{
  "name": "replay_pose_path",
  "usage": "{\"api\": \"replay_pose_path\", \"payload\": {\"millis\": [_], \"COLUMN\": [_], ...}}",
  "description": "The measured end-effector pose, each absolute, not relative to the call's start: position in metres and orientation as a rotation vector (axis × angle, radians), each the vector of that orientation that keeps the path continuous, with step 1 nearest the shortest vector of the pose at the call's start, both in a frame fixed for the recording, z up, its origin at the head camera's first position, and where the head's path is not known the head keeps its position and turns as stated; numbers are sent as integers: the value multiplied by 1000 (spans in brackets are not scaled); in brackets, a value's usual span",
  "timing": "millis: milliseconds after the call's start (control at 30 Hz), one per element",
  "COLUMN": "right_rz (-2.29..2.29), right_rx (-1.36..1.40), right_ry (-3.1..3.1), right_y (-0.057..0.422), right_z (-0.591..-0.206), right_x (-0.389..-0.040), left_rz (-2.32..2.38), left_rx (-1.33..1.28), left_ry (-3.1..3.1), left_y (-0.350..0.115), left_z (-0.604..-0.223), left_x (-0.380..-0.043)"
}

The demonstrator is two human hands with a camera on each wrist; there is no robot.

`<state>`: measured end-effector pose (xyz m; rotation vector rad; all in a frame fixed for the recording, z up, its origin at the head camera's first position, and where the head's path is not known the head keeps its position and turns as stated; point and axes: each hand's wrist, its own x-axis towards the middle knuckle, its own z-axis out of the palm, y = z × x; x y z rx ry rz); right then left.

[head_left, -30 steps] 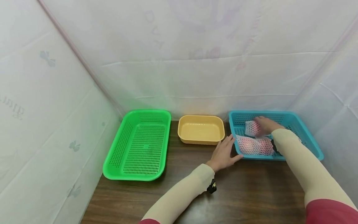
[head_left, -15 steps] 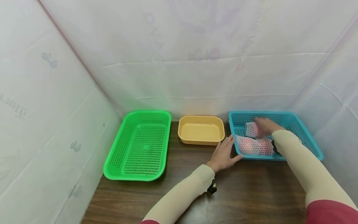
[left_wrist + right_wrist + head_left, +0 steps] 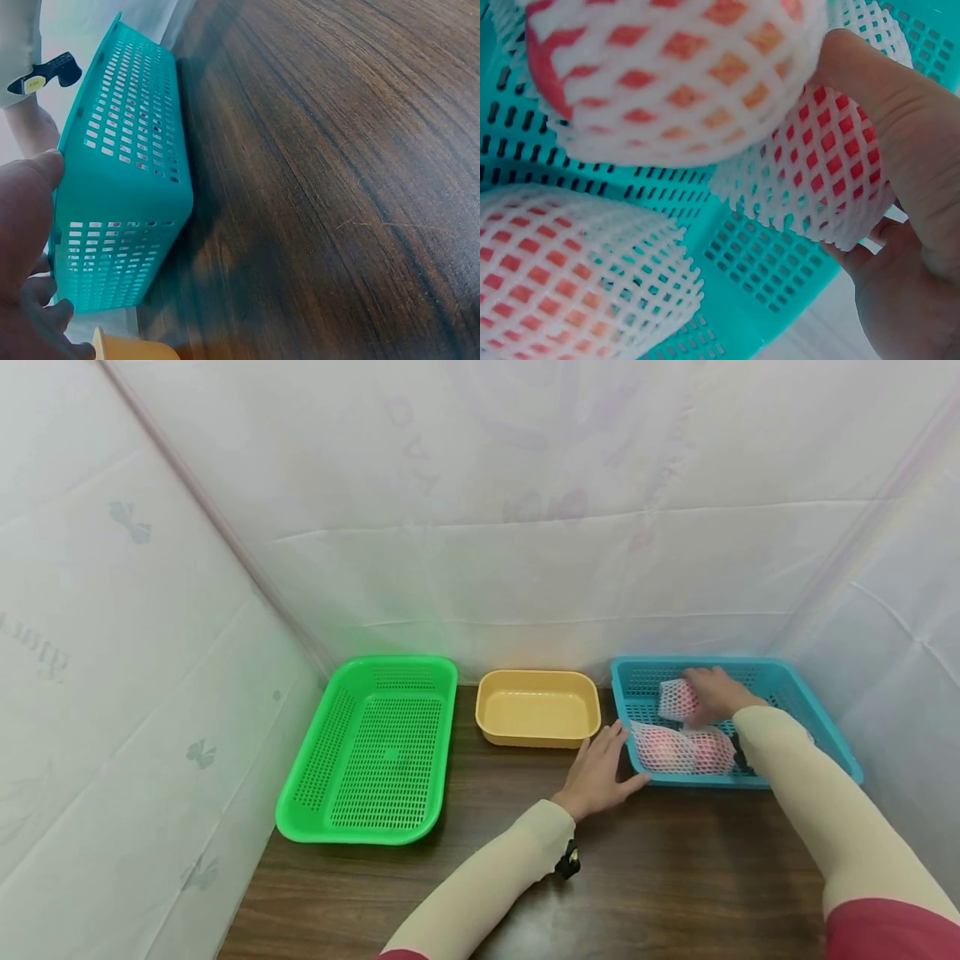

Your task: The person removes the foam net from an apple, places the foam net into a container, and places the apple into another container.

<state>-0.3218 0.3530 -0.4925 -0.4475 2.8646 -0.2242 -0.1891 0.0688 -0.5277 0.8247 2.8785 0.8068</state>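
Right hand [image 3: 716, 695] shifted slightly, gripping netted fruit [image 3: 677, 700] (partly hidden).

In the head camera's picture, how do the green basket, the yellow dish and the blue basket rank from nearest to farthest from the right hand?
1. Blue basket: at the right, where the right hand holds a foam-netted fruit.
2. Yellow dish: in the middle, left of the blue basket.
3. Green basket: farthest, on the left.
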Motion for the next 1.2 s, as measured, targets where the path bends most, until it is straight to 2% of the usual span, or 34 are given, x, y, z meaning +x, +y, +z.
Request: {"api": "replay_pose_path", "payload": {"millis": [267,900,1200], "right_rz": [-168,-392,-464], "right_rx": [-556,-453,-541], "right_ry": [2953,2963,2939], "right_y": [361,369,365], "right_z": [-481,-457,-446], "right_x": [-324,-316,-321], "left_rz": [808,766,687], "left_rx": [826,880,974], "left_ry": [2878,2859,2889], "left_y": [69,69,60], "left_z": [-530,-530,-527], "left_x": [-194,-199,-209]}}
